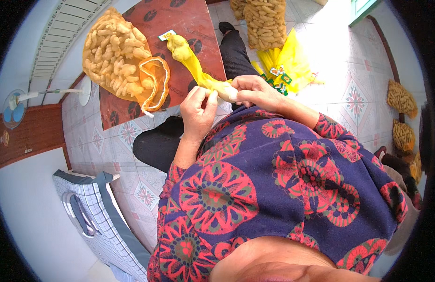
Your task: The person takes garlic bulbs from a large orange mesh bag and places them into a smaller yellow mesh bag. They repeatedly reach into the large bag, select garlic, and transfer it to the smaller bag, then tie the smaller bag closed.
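Note:
A narrow yellow mesh net (194, 68) stretches from the red board to my hands. Pale, knobbly pieces (181, 49) fill its far end, beside a small printed tag (167, 35). My left hand (200, 105) pinches the net's near part between thumb and fingers. Close on its right, my right hand (254, 91) grips the near end around another pale piece (226, 91). An orange mesh sack (115, 53), full of tan knobbly pieces that look like peanuts or roots, lies on the board, its drawstring mouth towards me.
The red board (189, 17) lies left of my dark-trousered leg. Beyond that leg are a full mesh sack (266, 24) and a pile of yellow nets (295, 60) with tags. Several filled sacks (400, 98) line the right wall, near another person's foot (380, 152). A fan (15, 105) stands left.

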`<state>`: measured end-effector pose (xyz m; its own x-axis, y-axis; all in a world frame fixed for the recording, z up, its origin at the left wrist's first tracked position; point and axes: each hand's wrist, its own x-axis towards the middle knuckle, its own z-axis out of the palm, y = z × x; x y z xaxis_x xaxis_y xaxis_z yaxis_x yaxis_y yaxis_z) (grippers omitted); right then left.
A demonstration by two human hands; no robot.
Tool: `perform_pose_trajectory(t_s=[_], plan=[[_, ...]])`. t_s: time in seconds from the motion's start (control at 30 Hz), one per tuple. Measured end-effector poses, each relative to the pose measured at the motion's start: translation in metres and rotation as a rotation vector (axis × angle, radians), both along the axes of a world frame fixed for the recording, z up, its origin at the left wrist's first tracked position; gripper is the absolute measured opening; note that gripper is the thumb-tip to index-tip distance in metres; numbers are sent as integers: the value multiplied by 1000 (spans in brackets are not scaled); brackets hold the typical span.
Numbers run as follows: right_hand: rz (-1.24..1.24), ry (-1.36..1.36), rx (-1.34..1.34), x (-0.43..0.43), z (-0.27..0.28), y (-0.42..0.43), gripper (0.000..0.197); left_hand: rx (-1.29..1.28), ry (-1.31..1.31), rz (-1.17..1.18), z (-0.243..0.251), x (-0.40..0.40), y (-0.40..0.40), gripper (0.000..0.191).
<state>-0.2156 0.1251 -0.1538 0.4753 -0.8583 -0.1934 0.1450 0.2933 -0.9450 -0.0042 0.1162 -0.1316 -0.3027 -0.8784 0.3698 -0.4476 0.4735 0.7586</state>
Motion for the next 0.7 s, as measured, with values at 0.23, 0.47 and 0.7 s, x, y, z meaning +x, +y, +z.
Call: perform_pose_trajectory(t_s=[0.23,0.47,0.7], plan=[[-25,1,1,15,-3,-2,29,16,-30,-26,-2,0,5,14],[-89,-87,-114,38,-43,-22,17,98,-13,-106,-4,-5,9,18],[-153,-79,47,31,-39,-14,18,176,18,-162,-3,-4,10,15]])
